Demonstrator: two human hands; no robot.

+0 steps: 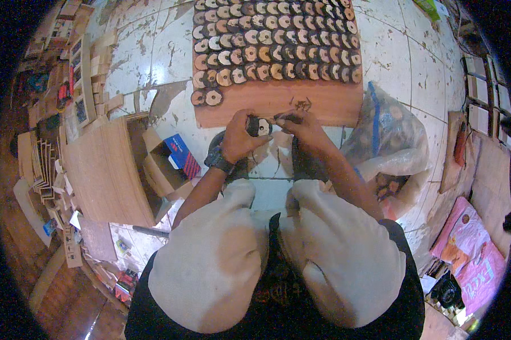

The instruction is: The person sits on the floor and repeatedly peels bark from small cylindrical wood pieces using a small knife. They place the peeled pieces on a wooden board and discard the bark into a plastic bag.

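Note:
Between the thumb and fingers of my left hand [237, 140] is a small round wooden disc [262, 128], with a pale face, a dark edge and a hole in the middle. My right hand [304, 128] is closed in a pinch just to the right of it; what its fingertips grip is too small to name. Beyond both hands lies a reddish-brown wooden board [255, 103]. Rows of overlapping discs [265, 37] of the same kind cover its far part. Near its front edge sits a little pile of thin brown pieces [301, 105].
A clear plastic bag [393, 130] with round pieces inside lies at the right. On the left stand an open cardboard box [159, 164], a blue and red carton [182, 154] and a wooden panel [105, 170]. A pink bag [475, 255] lies at far right.

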